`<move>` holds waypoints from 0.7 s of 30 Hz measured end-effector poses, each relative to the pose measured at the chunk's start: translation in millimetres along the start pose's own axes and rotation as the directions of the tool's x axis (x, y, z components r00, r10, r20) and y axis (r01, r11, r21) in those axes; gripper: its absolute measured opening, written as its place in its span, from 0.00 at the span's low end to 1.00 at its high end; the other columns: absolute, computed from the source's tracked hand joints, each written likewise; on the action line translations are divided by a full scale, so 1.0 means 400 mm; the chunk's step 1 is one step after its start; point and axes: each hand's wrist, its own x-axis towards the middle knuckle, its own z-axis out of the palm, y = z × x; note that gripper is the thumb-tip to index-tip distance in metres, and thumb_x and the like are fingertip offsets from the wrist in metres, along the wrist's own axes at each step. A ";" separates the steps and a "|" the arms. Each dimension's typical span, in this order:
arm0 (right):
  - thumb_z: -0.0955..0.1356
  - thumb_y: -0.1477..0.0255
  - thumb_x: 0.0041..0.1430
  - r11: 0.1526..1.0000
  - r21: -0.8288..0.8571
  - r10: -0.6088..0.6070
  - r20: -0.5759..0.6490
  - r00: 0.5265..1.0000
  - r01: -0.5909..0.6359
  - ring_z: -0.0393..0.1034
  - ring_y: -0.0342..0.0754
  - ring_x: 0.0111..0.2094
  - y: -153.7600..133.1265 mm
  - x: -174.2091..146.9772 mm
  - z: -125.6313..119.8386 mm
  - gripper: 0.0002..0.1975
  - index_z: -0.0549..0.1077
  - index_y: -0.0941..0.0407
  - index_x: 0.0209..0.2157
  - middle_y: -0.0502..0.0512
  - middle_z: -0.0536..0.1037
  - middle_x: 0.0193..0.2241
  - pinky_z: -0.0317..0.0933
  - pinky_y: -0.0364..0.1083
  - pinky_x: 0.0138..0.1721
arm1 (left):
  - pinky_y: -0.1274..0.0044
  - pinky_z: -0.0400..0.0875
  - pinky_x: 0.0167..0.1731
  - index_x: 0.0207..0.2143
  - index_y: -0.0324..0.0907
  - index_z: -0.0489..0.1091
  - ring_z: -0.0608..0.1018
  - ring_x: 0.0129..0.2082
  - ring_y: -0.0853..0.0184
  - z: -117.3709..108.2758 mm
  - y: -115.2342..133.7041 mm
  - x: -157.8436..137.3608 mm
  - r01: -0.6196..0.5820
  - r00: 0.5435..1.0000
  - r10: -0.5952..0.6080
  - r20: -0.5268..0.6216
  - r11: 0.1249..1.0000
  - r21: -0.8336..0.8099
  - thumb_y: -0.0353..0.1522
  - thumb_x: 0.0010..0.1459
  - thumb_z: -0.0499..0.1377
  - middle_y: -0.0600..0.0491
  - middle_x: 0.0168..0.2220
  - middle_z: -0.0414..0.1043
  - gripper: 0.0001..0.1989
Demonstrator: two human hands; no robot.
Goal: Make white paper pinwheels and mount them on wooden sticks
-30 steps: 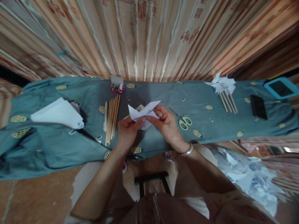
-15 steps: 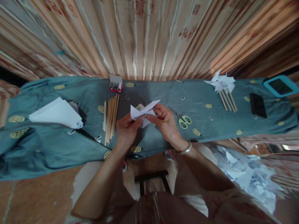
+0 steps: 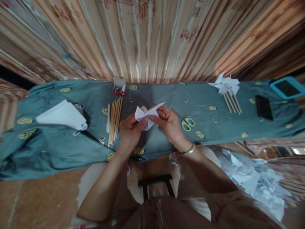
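Observation:
Between my two hands is a white paper pinwheel (image 3: pixel 148 124), its blades folded toward the middle. My left hand (image 3: pixel 130 131) is closed on its left side, the thumb pressed near the centre. From the right, my right hand (image 3: pixel 170 125) pinches the same paper, its thumb at a small shiny pin head (image 3: pixel 149 116) in the centre. Most of my fingertips are hidden behind the paper. Wooden sticks (image 3: pixel 115 119) lie just left of my left hand. Scissors with light green handles (image 3: pixel 187 124) rest right of my right hand.
A small open box of metal pins (image 3: pixel 119 89) stands behind the sticks. Stacked white paper (image 3: pixel 62 117) lies at left. Finished pinwheels on sticks (image 3: pixel 226 86), a dark phone (image 3: pixel 263 108) and a blue-framed device (image 3: pixel 287 88) are at right. Below hangs a clear bag of paper scraps (image 3: pixel 257 181).
The pinwheel's left blade is folded further inward, and my thumbs have closed in slightly at its centre. The view has shifted a little; the things on the table have not moved.

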 end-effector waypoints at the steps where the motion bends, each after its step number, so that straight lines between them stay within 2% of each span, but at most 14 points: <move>1: 0.81 0.66 0.41 1.000 0.002 0.005 -0.002 1.000 -0.005 0.76 0.44 0.33 -0.002 0.000 0.000 0.20 0.75 0.51 0.37 0.45 0.83 0.32 0.71 0.44 0.40 | 0.76 0.71 0.31 0.31 0.44 0.83 0.77 0.28 0.67 0.000 0.000 0.000 -0.005 1.000 0.005 -0.002 1.000 0.005 0.37 0.49 0.69 0.55 0.28 0.80 0.08; 8: 0.82 0.66 0.39 0.999 0.038 0.024 -0.016 1.000 -0.023 0.75 0.42 0.31 -0.006 0.000 -0.004 0.22 0.76 0.51 0.36 0.45 0.82 0.30 0.71 0.43 0.38 | 0.77 0.67 0.28 0.27 0.43 0.81 0.74 0.26 0.69 0.002 0.004 0.002 -0.050 0.999 0.049 0.012 0.998 0.046 0.41 0.49 0.70 0.55 0.25 0.76 0.10; 15: 0.82 0.66 0.38 1.000 0.011 0.027 -0.024 0.999 -0.027 0.74 0.41 0.31 -0.006 0.002 -0.007 0.23 0.75 0.52 0.36 0.44 0.81 0.29 0.70 0.42 0.38 | 0.77 0.66 0.27 0.27 0.43 0.80 0.73 0.25 0.70 0.005 0.009 0.002 -0.070 0.997 0.070 0.020 0.997 0.031 0.38 0.50 0.69 0.55 0.25 0.75 0.07; 21: 0.82 0.66 0.39 0.999 -0.021 0.024 -0.027 0.999 -0.025 0.75 0.43 0.33 -0.006 0.003 -0.009 0.22 0.75 0.51 0.36 0.45 0.81 0.30 0.71 0.44 0.39 | 0.77 0.68 0.28 0.28 0.43 0.81 0.74 0.25 0.69 0.010 0.010 0.000 -0.023 1.000 0.023 -0.001 0.999 0.040 0.39 0.49 0.70 0.55 0.25 0.76 0.09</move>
